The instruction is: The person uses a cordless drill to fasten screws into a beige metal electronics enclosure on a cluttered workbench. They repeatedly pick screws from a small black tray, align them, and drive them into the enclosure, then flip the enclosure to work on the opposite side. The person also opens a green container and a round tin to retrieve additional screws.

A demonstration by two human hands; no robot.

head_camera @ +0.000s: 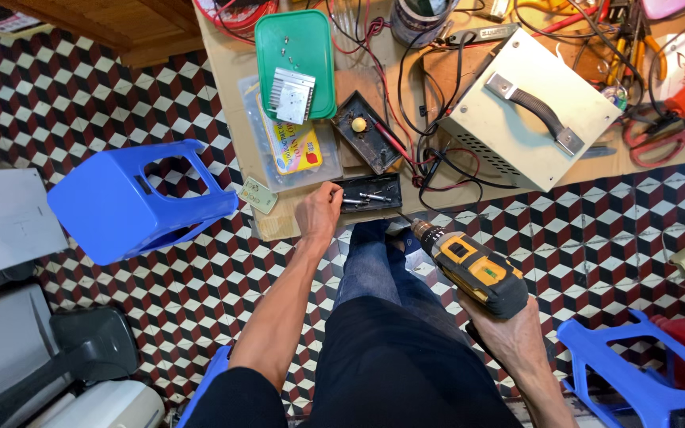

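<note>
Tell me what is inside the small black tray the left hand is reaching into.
The small black tray holds a few slim metal bits lying loose. The left hand fingers cover its left end, so anything there is hidden.

Left arm's stretched way out front, bare forearm nearly straight, left hand (319, 212) knuckles-up with fingertips pinched together at the far end. Right hand (509, 337) sits low and close to the body, palm up, fingers wrapped tight in a grip, wrist bent outward.
</note>
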